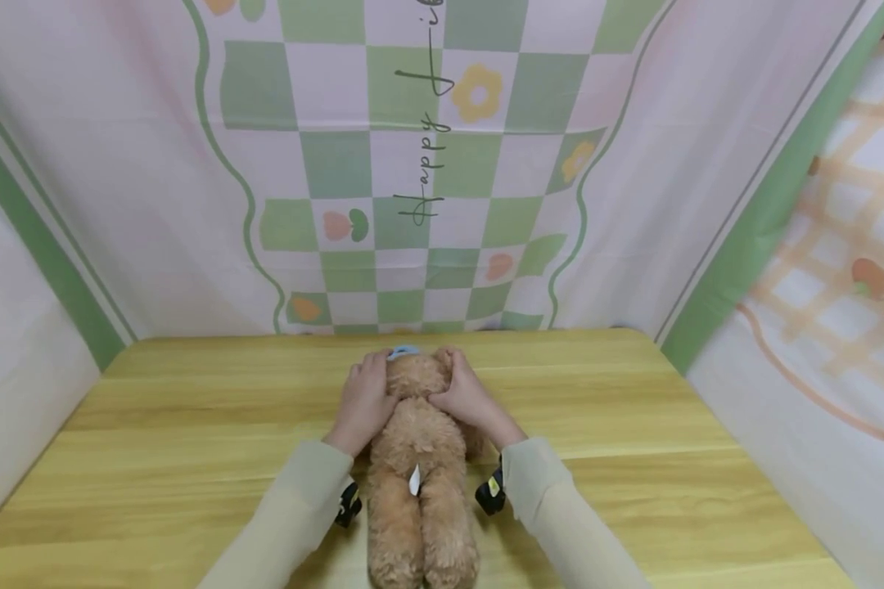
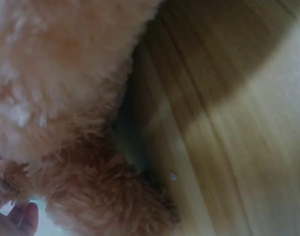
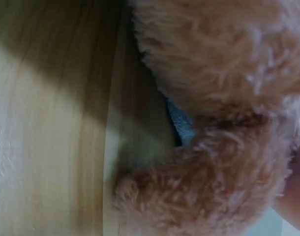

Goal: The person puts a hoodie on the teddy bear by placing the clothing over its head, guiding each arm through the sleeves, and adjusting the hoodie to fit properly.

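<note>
A fluffy brown plush toy [image 1: 418,433] lies stretched out on the wooden table [image 1: 191,442], its legs towards me and no face showing. My left hand [image 1: 363,402] grips the left side of its head, thumb at the neck. On the other side my right hand [image 1: 473,402] holds the head the same way. A light blue piece [image 1: 403,351] peeks out past the top of the head. Between the legs a small white tag [image 1: 415,480] sticks up. Brown fur fills much of both wrist views; in the right one, blue fabric [image 3: 181,123] shows below the body.
A curtain [image 1: 412,164] with green and white checks hangs behind the table's far edge. White and green cloth [image 1: 751,270] flanks the right side, with an orange plaid part. Black wrist devices [image 1: 490,492] sit beside the toy's legs.
</note>
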The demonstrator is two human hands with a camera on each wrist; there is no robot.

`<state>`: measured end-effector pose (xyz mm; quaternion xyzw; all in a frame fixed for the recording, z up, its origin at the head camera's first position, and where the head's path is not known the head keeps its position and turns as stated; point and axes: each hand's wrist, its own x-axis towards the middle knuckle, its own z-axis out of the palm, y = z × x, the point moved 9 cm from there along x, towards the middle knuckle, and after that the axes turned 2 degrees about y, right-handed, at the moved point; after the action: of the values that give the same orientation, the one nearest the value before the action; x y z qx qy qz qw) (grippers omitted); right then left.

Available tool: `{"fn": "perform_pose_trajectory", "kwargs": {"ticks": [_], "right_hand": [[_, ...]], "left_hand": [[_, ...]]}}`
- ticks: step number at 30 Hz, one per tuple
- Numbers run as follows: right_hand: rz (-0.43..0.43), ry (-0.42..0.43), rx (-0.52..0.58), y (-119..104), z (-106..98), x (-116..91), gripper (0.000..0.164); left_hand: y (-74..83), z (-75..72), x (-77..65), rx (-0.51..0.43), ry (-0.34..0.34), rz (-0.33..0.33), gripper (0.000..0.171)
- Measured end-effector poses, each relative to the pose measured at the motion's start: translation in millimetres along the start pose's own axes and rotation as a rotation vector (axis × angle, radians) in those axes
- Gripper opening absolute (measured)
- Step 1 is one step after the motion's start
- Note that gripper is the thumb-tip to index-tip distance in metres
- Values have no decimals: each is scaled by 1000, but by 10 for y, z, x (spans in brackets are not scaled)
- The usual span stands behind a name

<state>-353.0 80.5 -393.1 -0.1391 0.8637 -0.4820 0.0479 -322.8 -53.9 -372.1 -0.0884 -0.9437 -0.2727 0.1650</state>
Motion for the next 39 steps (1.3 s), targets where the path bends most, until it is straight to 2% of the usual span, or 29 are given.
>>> {"fn": "perform_pose_trajectory", "kwargs": {"ticks": [3,7,12,15,17,20,23,27,30,34,36,39], "right_hand": [[4,2,-37,9,-11,4,75],[23,22,-110,15,-52,18,68],[6,87,-128,-9,-111,17,60],[-58,147,-153,-66,-142,-4,41],[-130,184,-178,-118,-153,-21,28],[-222,206,-213,-178,-157,-56,24],[-266,151,-212,-194,-149,-78,26],[-265,36,-206,-191,-145,-99,29],[-286,20,-248,-218,-154,-121,26],[-349,133,-330,-289,-187,-161,25],[-363,212,-360,-310,-202,-186,28],[-356,326,-379,-324,-226,-220,26]], "left_hand": [[24,2,-9,24,4,16,54],[62,-14,-22,67,32,50,44],[103,-31,-21,86,71,107,35],[102,-23,-17,46,73,116,32],[100,-22,-14,27,81,122,33],[97,-35,-11,25,112,130,36],[96,-56,-9,21,147,135,37],[105,-88,-7,-12,180,136,31],[141,-108,-17,-7,207,168,27],[223,-117,-71,37,253,270,19],[257,-109,-102,53,268,326,16],[279,-98,-117,43,263,375,15]]}}
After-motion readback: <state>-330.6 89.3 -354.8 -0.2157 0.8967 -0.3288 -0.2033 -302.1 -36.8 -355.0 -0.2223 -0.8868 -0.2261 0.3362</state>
